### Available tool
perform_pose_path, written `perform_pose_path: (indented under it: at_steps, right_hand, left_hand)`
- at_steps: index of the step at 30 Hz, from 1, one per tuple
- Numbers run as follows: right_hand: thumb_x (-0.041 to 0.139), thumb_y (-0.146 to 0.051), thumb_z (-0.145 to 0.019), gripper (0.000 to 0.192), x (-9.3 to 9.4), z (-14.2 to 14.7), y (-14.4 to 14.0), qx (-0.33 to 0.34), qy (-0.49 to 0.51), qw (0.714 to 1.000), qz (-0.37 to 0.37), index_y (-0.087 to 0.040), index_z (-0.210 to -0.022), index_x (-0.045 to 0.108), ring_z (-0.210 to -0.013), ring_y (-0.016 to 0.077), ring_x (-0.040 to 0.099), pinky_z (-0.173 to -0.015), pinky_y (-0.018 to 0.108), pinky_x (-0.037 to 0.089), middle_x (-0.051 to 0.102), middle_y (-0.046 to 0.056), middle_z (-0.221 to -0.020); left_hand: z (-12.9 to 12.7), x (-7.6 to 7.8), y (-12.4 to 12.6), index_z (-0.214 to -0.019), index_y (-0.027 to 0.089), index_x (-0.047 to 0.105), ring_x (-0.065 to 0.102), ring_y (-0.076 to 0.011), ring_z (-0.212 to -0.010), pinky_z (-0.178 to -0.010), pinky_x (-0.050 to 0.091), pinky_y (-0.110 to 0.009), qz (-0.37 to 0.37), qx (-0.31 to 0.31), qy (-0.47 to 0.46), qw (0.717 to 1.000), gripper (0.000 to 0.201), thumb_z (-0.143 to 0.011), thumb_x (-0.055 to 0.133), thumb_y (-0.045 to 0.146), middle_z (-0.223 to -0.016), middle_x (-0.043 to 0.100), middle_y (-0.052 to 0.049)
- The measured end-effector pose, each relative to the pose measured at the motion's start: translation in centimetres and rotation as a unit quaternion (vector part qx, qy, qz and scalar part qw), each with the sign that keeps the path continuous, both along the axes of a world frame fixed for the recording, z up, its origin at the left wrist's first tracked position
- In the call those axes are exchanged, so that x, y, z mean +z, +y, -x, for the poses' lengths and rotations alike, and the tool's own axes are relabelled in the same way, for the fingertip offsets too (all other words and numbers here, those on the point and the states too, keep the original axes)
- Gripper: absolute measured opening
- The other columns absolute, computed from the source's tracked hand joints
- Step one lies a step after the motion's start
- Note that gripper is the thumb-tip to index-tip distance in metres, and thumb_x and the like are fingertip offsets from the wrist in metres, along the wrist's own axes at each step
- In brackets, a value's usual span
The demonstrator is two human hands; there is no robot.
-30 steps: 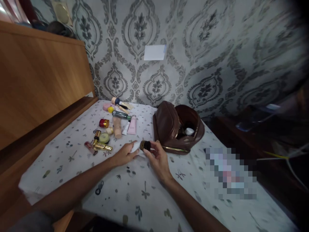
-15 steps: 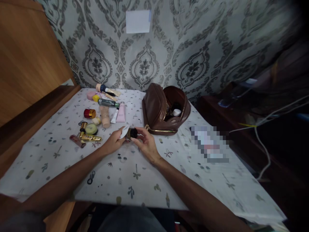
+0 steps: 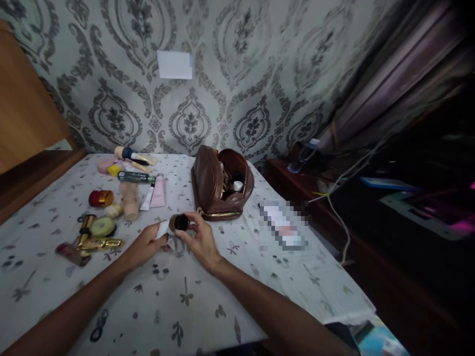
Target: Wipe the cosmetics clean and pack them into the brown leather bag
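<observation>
A person's 2 bare hands met low over a surface [image 3: 208,296] covered by a white cloth printed with small leaves. The right hand [image 3: 198,241] held a small bottle [image 3: 178,223] with a dark round cap, its fingers [image 3: 193,221] curled and clamped around the cap end. The left hand [image 3: 144,244] pinched the pale, whitish other end [image 3: 162,228] of the same thing between thumb and fingertips, so both hands were closed on it and it hung just above the cloth, between them.

Judging by its size, the bottle was probably light and rigid, with a smooth body that could slip; if glass, it would be fragile. The ridged-looking cap seemed the surest place to grip, with the other hand steadying the body.

Just beyond the right fingers stood an open brown leather pouch [image 3: 218,184], unzipped, with a white-capped item [image 3: 237,186] showing inside. To the left of the left fingers lay scattered cosmetics: gold lipstick tubes [image 3: 97,243], a green compact [image 3: 103,226], a red and gold jar [image 3: 100,198], a pink tube [image 3: 159,191], a beige tube [image 3: 129,201] and a dark green tube [image 3: 135,176]. Further beyond those lay a brush [image 3: 130,155]. To the right of the right fingers lay a flat item [image 3: 284,225], blurred out. A patterned grey wall [image 3: 237,74] rose behind.
</observation>
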State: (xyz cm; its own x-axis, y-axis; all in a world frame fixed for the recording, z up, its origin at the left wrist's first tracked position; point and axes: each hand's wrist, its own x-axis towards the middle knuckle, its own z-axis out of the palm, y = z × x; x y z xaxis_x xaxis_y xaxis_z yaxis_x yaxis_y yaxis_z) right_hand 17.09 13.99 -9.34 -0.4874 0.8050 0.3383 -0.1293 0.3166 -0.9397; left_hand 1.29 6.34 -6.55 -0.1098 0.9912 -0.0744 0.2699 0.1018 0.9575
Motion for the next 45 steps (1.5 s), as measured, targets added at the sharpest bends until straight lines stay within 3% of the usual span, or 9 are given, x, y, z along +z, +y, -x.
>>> perform_pose_path:
  at_steps: [7, 19, 27, 31, 35, 38, 40, 43, 45]
  right_hand:
    - [0.070, -0.032, -0.076, 0.041, 0.2, -0.1, 0.2, -0.016, -0.009, 1.000, 0.012, -0.019, -0.113, 0.060, -0.091, 0.0191, 0.065, -0.081, 0.032, 0.055, 0.068, 0.007, -0.104]
    - [0.071, -0.034, -0.076, 0.037, -0.1, 0.0, 0.9, -0.027, -0.021, 0.998, 0.046, -0.020, -0.109, 0.059, -0.101, 0.0222, 0.064, -0.084, 0.035, 0.053, 0.068, 0.009, -0.106]
    - [0.070, -0.032, -0.074, 0.036, 0.6, 0.0, 0.0, -0.035, -0.012, 0.997, 0.069, -0.019, -0.106, 0.060, -0.098, 0.0216, 0.064, -0.083, 0.035, 0.053, 0.069, 0.008, -0.103]
    - [0.070, -0.030, -0.073, 0.036, 1.6, -1.9, -0.1, 0.003, -0.025, 0.996, 0.081, -0.019, -0.106, 0.060, -0.095, 0.0200, 0.065, -0.079, 0.032, 0.053, 0.069, 0.007, -0.104]
    - [0.071, -0.031, -0.076, 0.038, 3.1, -6.0, 0.2, 0.025, -0.043, 0.998, 0.040, -0.021, -0.111, 0.061, -0.092, 0.0180, 0.064, -0.076, 0.030, 0.053, 0.068, 0.006, -0.108]
    - [0.070, -0.033, -0.080, 0.033, 4.1, -9.2, 0.7, 0.005, -0.060, 0.998, 0.001, -0.020, -0.110, 0.062, -0.087, 0.0171, 0.064, -0.073, 0.029, 0.053, 0.069, 0.005, -0.102]
    - [0.070, -0.033, -0.081, 0.029, 4.2, -10.8, 1.1, -0.013, -0.078, 0.997, -0.016, -0.019, -0.106, 0.062, -0.080, 0.0162, 0.064, -0.070, 0.029, 0.054, 0.069, 0.004, -0.096]
    - [0.071, -0.033, -0.081, 0.033, 3.7, -12.5, 1.6, -0.035, -0.106, 0.993, -0.025, -0.019, -0.109, 0.062, -0.074, 0.0158, 0.064, -0.069, 0.030, 0.056, 0.071, 0.006, -0.100]
    - [0.072, -0.033, -0.081, 0.038, 3.1, -13.1, 1.8, -0.049, -0.121, 0.991, -0.021, -0.020, -0.115, 0.062, -0.075, 0.0165, 0.065, -0.068, 0.031, 0.057, 0.071, 0.007, -0.106]
  left_hand:
    - [-0.1, 0.2, 0.0, -0.075, 0.018, 0.058, 0.058, -0.0158, -0.060, -0.061, 0.052, -0.027, 0.012, -0.005, -0.019, 1.000, 0.020, -0.069, 0.059, 0.037, -0.065, 0.061, 0.002]
    - [-0.3, -0.2, -0.4, -0.077, 0.014, 0.064, 0.061, -0.0139, -0.065, -0.064, 0.049, -0.022, -0.057, -0.126, 0.002, 0.990, 0.013, -0.076, 0.052, 0.019, -0.073, 0.067, -0.001]
    - [-0.8, 1.3, -1.2, -0.070, 0.016, 0.059, 0.055, -0.0137, -0.063, -0.059, 0.045, -0.022, -0.085, -0.039, 0.067, 0.993, 0.014, -0.075, 0.050, 0.026, -0.064, 0.059, 0.001]
    - [-1.6, 3.6, -1.0, -0.074, 0.017, 0.056, 0.052, -0.0131, -0.061, -0.055, 0.041, -0.022, -0.138, 0.011, 0.131, 0.982, 0.017, -0.082, 0.050, 0.031, -0.065, 0.055, 0.002]
    - [-3.8, 7.1, 1.0, -0.069, 0.019, 0.050, 0.050, -0.0130, -0.058, -0.055, 0.039, -0.023, -0.241, -0.026, 0.284, 0.928, 0.021, -0.088, 0.051, 0.028, -0.062, 0.050, 0.003]
    - [-6.0, 8.9, 3.4, -0.073, 0.019, 0.052, 0.055, -0.0175, -0.066, -0.058, 0.039, -0.027, -0.353, -0.065, 0.434, 0.827, 0.017, -0.088, 0.046, 0.020, -0.067, 0.054, -0.002]
    - [-7.4, 9.4, 5.1, -0.094, 0.016, 0.059, 0.061, -0.0208, -0.077, -0.059, 0.041, -0.028, -0.377, -0.097, 0.502, 0.772, 0.021, -0.087, 0.040, 0.010, -0.079, 0.063, -0.006]
    - [-8.8, 9.5, 7.3, -0.134, 0.015, 0.047, 0.067, -0.0228, -0.084, -0.056, 0.044, -0.027, -0.286, -0.123, 0.587, 0.747, 0.048, -0.087, 0.044, 0.011, -0.097, 0.070, -0.010]
    - [-9.3, 9.5, 8.3, -0.141, 0.013, 0.041, 0.068, -0.0248, -0.083, -0.056, 0.047, -0.028, -0.195, -0.122, 0.640, 0.733, 0.056, -0.087, 0.052, 0.019, -0.100, 0.070, -0.011]
